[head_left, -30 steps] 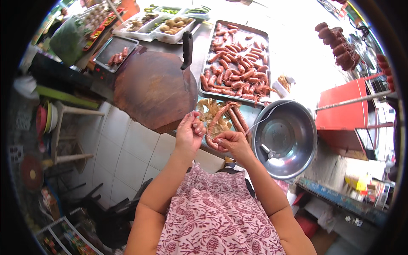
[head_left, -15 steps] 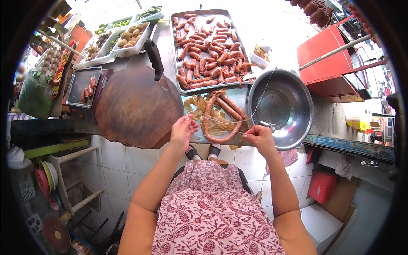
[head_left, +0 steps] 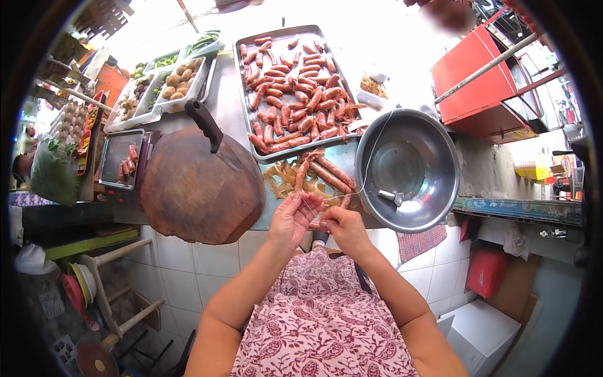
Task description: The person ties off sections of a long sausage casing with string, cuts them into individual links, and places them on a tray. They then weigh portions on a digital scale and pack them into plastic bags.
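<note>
A long coil of reddish raw sausage (head_left: pixel 331 174) lies on the table, its near part hidden behind my hands. My left hand (head_left: pixel 293 220) is palm up at the coil's near left side, fingers curled with thin white string (head_left: pixel 344 197) at them. Close beside it, my right hand (head_left: pixel 345 231) pinches with thumb and forefinger, apparently on the string. The string runs right into a large steel bowl (head_left: pixel 408 147), where a small metal piece (head_left: pixel 391 197) lies. Pale brown casing-like scraps (head_left: pixel 281 176) lie around the coil.
A steel tray (head_left: pixel 240 81) of short tied sausages is behind the coil. Left are a round chopping block (head_left: pixel 201 188), a cleaver with a black handle (head_left: pixel 204 124), a scale (head_left: pixel 118 164) bearing sausages, and vegetable bins (head_left: pixel 160 103). A red box (head_left: pixel 474 78) stands right.
Both hands have come together and nearer to me, over the near end of the sausage coil. The string held stretched between them is now gathered close. The view has shifted slightly.
</note>
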Motion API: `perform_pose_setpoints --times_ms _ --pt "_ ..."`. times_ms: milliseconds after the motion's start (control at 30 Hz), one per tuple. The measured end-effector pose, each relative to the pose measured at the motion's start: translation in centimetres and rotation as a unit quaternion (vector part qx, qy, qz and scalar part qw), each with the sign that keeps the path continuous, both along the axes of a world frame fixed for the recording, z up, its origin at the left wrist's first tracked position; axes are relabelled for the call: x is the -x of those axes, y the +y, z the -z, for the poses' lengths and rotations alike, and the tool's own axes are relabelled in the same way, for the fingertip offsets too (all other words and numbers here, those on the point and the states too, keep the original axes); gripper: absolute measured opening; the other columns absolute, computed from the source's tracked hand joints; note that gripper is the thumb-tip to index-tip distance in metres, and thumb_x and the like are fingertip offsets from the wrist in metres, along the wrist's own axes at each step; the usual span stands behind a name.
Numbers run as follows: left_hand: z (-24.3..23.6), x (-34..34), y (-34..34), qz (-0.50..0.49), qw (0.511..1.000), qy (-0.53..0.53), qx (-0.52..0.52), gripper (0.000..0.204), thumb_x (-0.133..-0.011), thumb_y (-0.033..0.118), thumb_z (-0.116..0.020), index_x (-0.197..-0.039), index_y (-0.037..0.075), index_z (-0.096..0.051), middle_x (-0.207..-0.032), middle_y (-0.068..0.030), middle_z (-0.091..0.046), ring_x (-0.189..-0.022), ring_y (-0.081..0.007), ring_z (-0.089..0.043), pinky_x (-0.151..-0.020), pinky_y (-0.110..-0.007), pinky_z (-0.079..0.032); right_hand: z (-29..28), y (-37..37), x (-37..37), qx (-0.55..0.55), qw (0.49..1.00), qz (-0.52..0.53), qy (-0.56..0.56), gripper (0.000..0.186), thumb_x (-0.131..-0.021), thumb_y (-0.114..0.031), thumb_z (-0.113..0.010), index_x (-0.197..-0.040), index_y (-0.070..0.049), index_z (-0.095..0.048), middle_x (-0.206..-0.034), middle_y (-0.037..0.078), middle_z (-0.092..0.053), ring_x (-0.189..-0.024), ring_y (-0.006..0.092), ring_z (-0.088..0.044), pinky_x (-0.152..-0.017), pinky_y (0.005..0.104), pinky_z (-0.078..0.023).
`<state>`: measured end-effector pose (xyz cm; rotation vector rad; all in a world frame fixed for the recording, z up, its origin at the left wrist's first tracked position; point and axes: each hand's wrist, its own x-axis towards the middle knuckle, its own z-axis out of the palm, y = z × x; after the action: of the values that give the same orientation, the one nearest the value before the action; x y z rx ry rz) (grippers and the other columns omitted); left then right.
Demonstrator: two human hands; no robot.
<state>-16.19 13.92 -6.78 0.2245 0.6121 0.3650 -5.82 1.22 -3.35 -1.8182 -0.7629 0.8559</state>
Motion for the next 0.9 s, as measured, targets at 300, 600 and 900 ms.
perform_pose_setpoints --times_ms 300,600,900 --pt "-5.1 -0.1 3.2 0.394 0.910 -0.048 -0.116 0.038 -0.108 0.036 -0.036 -0.101 0.004 -0.056 -0.083 -0.0091 -0.067 -0.074 -0.0170 -0.066 -0.067 -0.030 -0.055 0.1 2.2 -4.3 -0.200 0.974 -0.014 0.105 0.008 -0.094 0.005 -0.054 -0.095 -0.001 -0.058 -0.102 0.009 -0.068 -0.094 0.0160 -0.064 -0.085 0.0291 -0.052" --pt "-4.6 -0.2 1.3 0.309 0.812 0.129 -0.478 0.020 -0.100 0.011 -0.054 -0.106 -0.002 -0.068 -0.079 -0.0064 -0.068 -0.068 -0.0107 -0.064 -0.062 -0.026 -0.051 -0.1 2.1 -1.9 -0.108 0.990 0.004 0.087 0.005 -0.090 -0.004 -0.066 -0.091 0.001 -0.064 -0.080 0.007 -0.063 -0.071 0.0091 -0.059 -0.062 0.0259 -0.049" --pt "-4.1 -2.2 -0.8 0.068 0.687 0.212 -0.691 0.021 -0.091 0.007 -0.064 -0.110 0.000 -0.070 -0.093 -0.0179 -0.072 -0.082 -0.0309 -0.071 -0.072 -0.035 -0.055 -1.4 2.8 -2.4 -0.162 0.956 0.075 0.232 0.009 -0.095 -0.007 -0.064 -0.092 0.002 -0.064 -0.082 0.000 -0.064 -0.076 0.0048 -0.057 -0.067 0.0211 -0.047"
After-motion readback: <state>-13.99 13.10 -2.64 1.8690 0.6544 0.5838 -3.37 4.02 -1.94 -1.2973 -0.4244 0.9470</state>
